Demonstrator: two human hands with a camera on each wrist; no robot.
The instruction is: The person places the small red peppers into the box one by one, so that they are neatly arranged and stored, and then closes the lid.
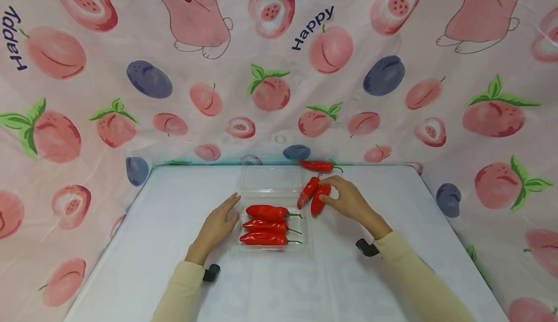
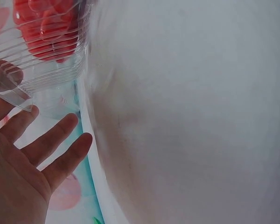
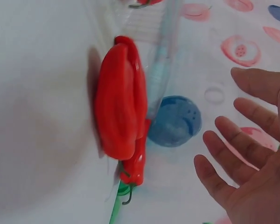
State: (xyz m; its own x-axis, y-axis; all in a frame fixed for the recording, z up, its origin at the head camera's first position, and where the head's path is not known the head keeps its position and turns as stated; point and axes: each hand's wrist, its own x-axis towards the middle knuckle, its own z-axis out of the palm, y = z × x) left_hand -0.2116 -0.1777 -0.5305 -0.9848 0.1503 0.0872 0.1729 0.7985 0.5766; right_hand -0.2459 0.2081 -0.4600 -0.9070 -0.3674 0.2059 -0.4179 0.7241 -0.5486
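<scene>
A clear plastic clamshell box (image 1: pixel 310 237) lies with its lid folded back, three red peppers (image 1: pixel 267 213) side by side in it. At its left side is my left hand (image 1: pixel 215 225), fingers spread and fairly straight; in the left wrist view the thumb shows through the clear plastic. Two more red peppers (image 1: pixel 320 201) lie against each other right of the box. Over them hovers my right hand (image 1: pixel 346 198). Seen from the right wrist, its fingers (image 3: pixel 240 140) are spread and relaxed, apart from the nearer pepper (image 3: pixel 117 102), with nothing held.
Another red pepper (image 1: pixel 317 166) lies at the table's back edge, its stem pointing right. The white table (image 1: pixel 279 288) meets a hanging cloth (image 1: pixel 279 55) printed with fruit at the back and sides. The lid (image 1: pixel 270 179) reaches close to the back edge.
</scene>
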